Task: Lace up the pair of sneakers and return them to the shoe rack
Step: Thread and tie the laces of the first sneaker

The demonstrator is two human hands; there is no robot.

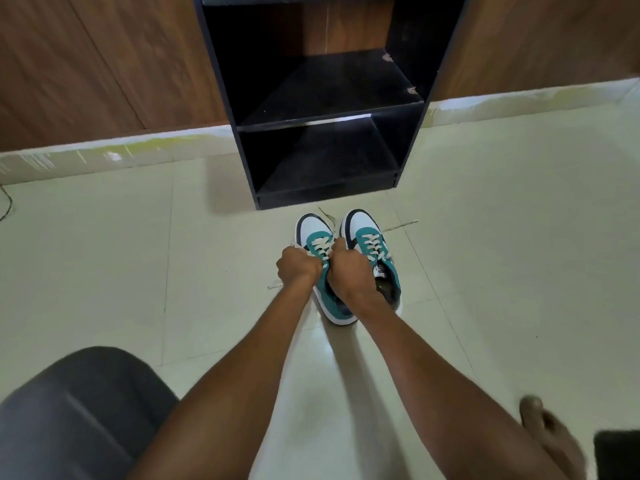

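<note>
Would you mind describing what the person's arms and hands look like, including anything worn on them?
Both forearms are bare right up to the frame edge, with no sleeves visible. The left hand and right hand show no gloves, watch, bracelet or rings, though motion blur could hide small details.

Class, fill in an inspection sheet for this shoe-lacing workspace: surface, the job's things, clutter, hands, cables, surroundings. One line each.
Surface: pale tiled floor, glossy.
Job's things: left sneaker and right sneaker side by side on the floor, toes toward the shoe rack; both show laces through the eyelets; lace ends trail on the floor. Both visible rack shelves hold no shoes.
Clutter: nothing seen.
Hands: left hand and right hand both curled at the left sneaker's laces; exact grip hidden.
Cables: a thin dark cable at the far left edge.
Surroundings: wood-panelled wall with a pale skirting; person's knee and bare foot.
</note>
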